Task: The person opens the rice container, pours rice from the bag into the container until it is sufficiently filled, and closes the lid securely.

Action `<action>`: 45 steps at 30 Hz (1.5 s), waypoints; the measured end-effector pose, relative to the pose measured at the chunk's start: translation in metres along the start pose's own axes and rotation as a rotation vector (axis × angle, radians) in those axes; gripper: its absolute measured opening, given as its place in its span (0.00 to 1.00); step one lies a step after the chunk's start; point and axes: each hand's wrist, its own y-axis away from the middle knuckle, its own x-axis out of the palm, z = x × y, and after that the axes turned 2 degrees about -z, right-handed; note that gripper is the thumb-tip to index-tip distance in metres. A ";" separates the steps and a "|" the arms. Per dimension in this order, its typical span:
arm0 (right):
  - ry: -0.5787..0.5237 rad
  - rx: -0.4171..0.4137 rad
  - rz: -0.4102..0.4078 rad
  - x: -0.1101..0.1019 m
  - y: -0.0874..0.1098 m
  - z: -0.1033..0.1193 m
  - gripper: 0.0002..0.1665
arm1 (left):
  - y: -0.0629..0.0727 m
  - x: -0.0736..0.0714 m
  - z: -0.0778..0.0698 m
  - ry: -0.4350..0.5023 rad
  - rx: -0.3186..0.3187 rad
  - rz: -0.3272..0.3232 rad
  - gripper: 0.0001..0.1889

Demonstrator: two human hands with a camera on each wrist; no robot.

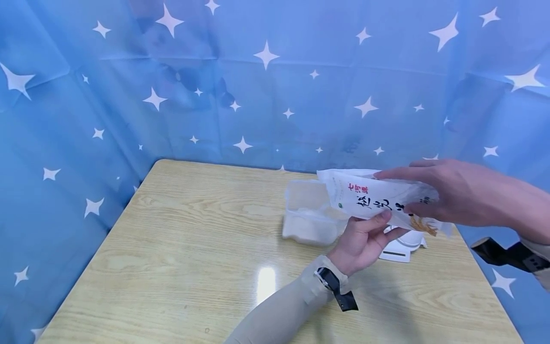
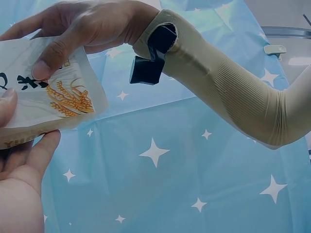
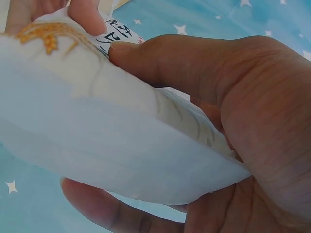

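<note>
A white rice bag (image 1: 343,191) with dark and red characters and golden rice ears is held tilted, its left end over a clear plastic container (image 1: 293,197). My left hand (image 1: 358,244) supports the bag from below, thumb on its printed face. My right hand (image 1: 466,196) grips the bag's upper right part between thumb and fingers. In the right wrist view, that thumb presses the front of the bag (image 3: 97,131) while fingers curl beneath. Pale contents (image 1: 310,228) show in the container's near part.
A white device (image 1: 397,252) with a round top stands on the wooden table (image 1: 185,248) below the bag, partly hidden by it. A blue curtain (image 1: 240,95) with white stars surrounds the table's back and sides.
</note>
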 end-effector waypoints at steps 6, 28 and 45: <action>-0.017 -0.018 -0.027 -0.004 0.009 -0.001 0.49 | -0.001 0.003 0.006 -0.001 -0.016 -0.018 0.24; -0.068 -0.001 0.009 -0.015 0.001 0.013 0.42 | 0.001 -0.001 0.004 0.016 0.004 -0.014 0.23; -0.072 -0.011 -0.008 -0.015 -0.001 0.013 0.42 | 0.001 0.000 0.006 0.009 0.016 -0.029 0.23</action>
